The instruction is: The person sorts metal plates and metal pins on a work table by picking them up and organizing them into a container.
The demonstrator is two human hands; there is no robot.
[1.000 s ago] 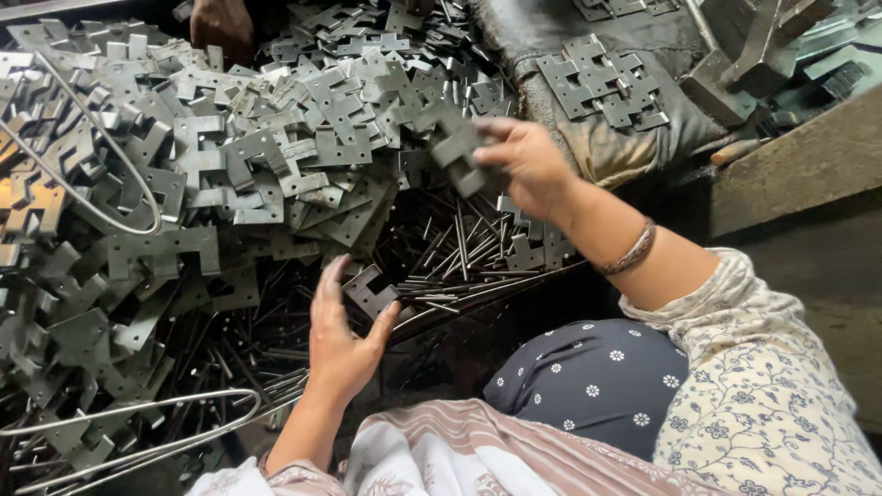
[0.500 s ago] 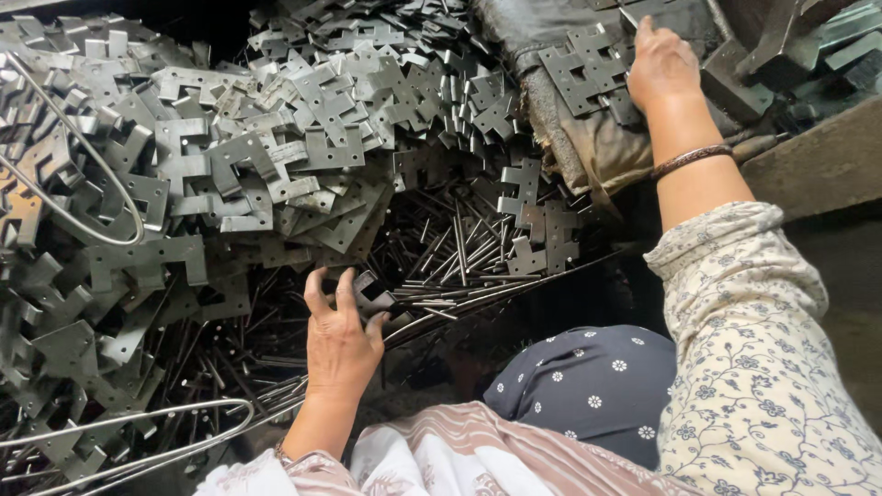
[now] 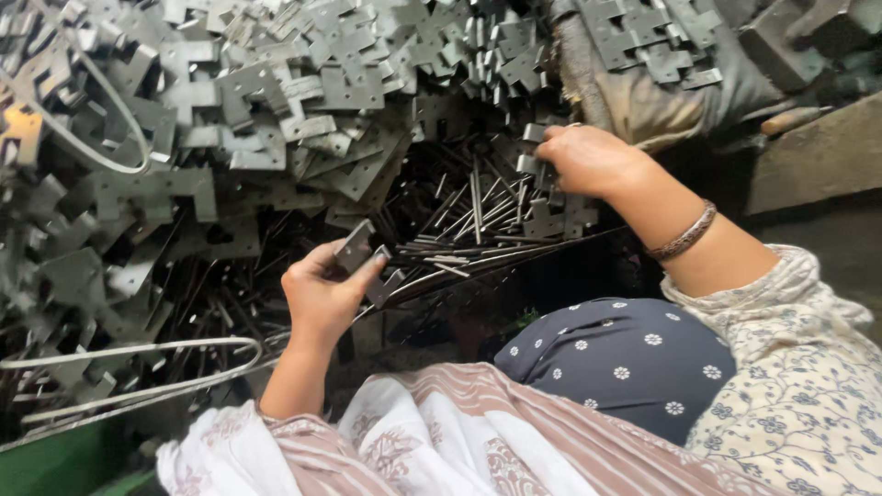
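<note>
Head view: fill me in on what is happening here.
A person sits at a big heap of flat grey metal plates lying over thin metal rods. The left hand holds one small plate between its fingers. The right hand reaches into the pile, its fingers on plates at the heap's edge. A bangle is on the right wrist.
</note>
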